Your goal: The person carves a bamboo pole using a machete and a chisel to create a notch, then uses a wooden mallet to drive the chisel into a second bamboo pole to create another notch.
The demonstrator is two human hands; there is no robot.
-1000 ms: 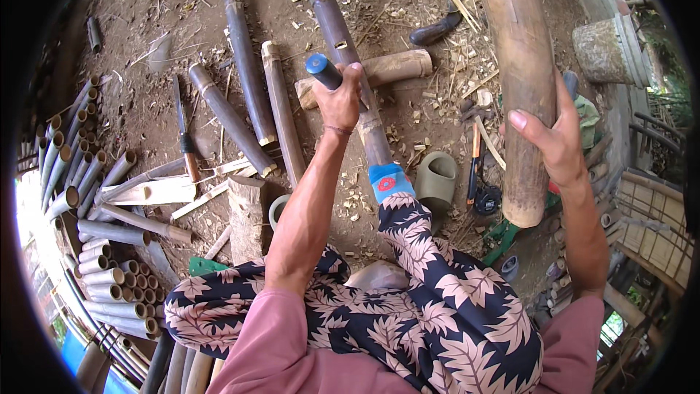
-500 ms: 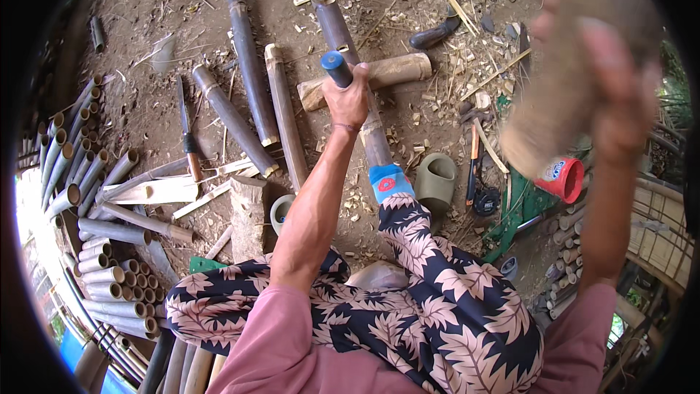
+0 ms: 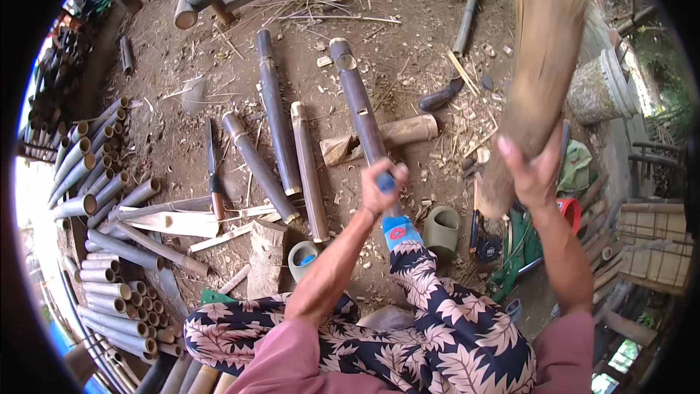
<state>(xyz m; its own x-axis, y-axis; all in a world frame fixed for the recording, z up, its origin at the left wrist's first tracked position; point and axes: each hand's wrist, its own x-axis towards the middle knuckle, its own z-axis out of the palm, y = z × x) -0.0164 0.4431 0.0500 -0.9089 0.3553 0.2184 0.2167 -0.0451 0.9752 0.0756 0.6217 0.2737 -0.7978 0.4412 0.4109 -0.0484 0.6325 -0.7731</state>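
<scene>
My left hand (image 3: 380,188) is closed around a tool with a blue handle (image 3: 386,182); its working end is hidden. It is over the near part of a dark bamboo pole (image 3: 353,87), just beyond my foot in a blue sock (image 3: 398,232). A rectangular slot (image 3: 362,111) shows in the pole's upper side. The pole rests across a shorter bamboo piece (image 3: 408,131). On the right, raised toward the camera, a thick wooden club (image 3: 543,66) is gripped by my right hand (image 3: 538,175).
Left of the pole lie three bamboo lengths (image 3: 275,117) and a long knife (image 3: 213,164). Stacked bamboo tubes (image 3: 109,277) fill the far left. Olive clogs (image 3: 441,230), a tape measure (image 3: 488,249) and a red bucket (image 3: 569,213) are nearby. Chips litter the dirt.
The left hand with the blue-handled tool has come back along the pole toward my foot, uncovering the slot. The wooden club has swung. My view has tilted farther up.
</scene>
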